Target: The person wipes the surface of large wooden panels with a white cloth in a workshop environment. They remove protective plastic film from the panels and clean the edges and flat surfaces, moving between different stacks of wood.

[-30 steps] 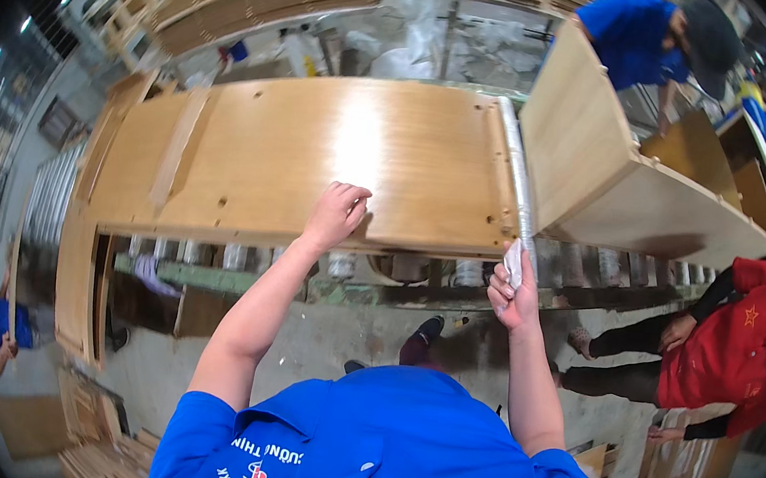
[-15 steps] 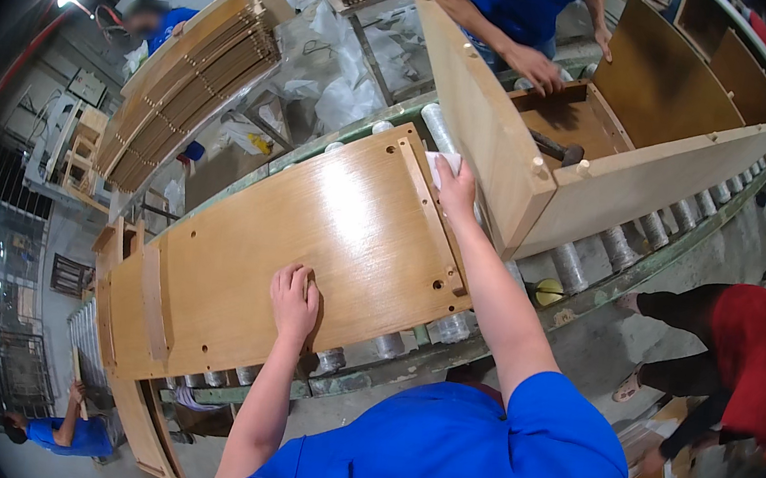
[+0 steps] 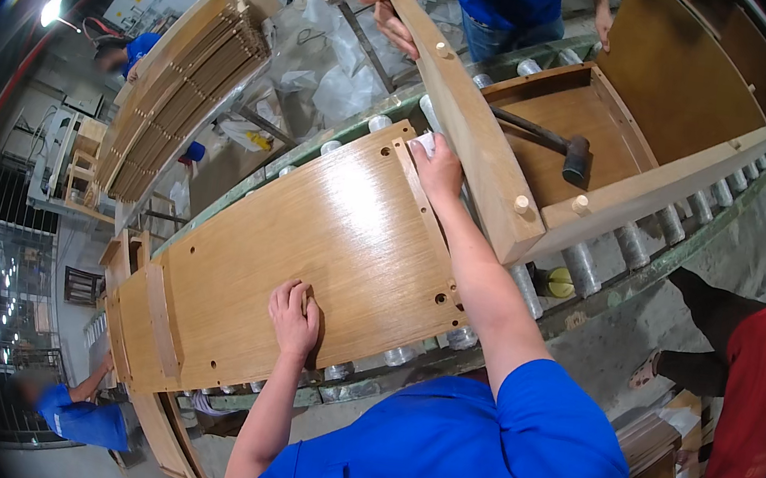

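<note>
My left hand [image 3: 296, 316] lies flat on the big wooden panel [image 3: 306, 249], fingers together, near its close edge. My right hand [image 3: 437, 166] presses a small white cloth [image 3: 424, 142] on the panel's far corner, fingers curled over it, beside the wooden cabinet [image 3: 544, 153].

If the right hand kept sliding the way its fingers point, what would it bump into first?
Most likely the thick side board of the open wooden cabinet. The right hand lies at the flat panel's far corner, fingertips almost at that board, though depth is hard to judge.
</note>
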`<state>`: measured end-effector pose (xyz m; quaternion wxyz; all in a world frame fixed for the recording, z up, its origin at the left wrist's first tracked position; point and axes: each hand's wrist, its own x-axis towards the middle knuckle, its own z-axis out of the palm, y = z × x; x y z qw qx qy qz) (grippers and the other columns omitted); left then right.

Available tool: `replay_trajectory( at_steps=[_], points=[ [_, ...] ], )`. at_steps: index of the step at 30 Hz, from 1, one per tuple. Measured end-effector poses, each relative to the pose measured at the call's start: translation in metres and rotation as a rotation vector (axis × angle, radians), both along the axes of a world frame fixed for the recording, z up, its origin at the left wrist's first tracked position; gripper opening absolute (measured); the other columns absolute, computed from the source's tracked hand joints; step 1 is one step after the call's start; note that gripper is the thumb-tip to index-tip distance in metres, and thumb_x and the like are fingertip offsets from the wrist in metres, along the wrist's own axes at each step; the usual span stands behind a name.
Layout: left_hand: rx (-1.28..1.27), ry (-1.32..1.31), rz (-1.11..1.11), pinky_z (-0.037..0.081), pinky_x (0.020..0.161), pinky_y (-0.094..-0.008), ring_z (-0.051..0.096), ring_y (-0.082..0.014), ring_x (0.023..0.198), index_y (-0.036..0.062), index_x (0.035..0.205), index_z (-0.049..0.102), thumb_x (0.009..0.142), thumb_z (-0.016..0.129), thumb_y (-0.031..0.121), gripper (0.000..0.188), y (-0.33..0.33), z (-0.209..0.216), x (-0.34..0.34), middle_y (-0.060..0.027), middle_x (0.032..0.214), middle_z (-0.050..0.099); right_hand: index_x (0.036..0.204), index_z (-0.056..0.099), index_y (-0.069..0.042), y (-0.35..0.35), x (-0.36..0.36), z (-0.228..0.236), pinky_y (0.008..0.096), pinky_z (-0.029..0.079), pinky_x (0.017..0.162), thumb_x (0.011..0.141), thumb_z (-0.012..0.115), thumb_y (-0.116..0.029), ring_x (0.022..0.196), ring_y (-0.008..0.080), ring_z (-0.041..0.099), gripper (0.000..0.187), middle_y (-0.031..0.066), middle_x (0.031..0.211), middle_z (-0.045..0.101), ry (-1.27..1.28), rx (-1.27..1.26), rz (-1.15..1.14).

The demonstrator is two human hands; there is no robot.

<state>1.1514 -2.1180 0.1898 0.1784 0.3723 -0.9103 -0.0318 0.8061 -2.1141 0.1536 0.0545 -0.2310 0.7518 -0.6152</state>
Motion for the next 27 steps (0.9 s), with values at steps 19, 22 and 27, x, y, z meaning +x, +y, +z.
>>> replay_trajectory(
  at_steps=[19,22,27],
  points=[
    [-0.004,-0.001,0.004,0.036,0.094,-0.0444,0.046,-0.0349,0.106,0.0042,0.1,0.055,0.076,0.055,0.007,0.024,-0.003,-0.003,0.007,-0.0156,0.111,0.053,0.105,0.057,-0.007,-0.006,-0.015,-0.013,0.0438,0.049,0.074,0.084,0.06,-0.041,0.087,0.0361,0.063,0.041,0.0173,0.091,0.067,-0.088,0.102,0.13],
    [0.007,0.001,0.012,0.036,0.094,-0.0443,0.046,-0.0348,0.106,0.0043,0.1,0.056,0.076,0.055,0.006,0.024,-0.003,-0.004,0.008,-0.0156,0.111,0.053,0.103,0.055,-0.008,-0.009,-0.014,-0.008,0.0455,0.049,0.071,0.086,0.057,-0.041,0.084,0.0362,0.063,0.037,0.0164,0.087,0.066,0.006,0.167,0.193],
    [0.004,0.008,0.001,0.035,0.095,-0.0445,0.046,-0.0345,0.107,0.0044,0.1,0.056,0.076,0.054,0.006,0.024,-0.003,-0.005,0.008,-0.0154,0.111,0.053,0.1,0.052,-0.008,-0.006,-0.009,-0.006,0.0481,0.049,0.067,0.087,0.054,-0.04,0.078,0.0378,0.063,0.034,0.0174,0.08,0.066,0.153,0.252,0.178]
  ],
)
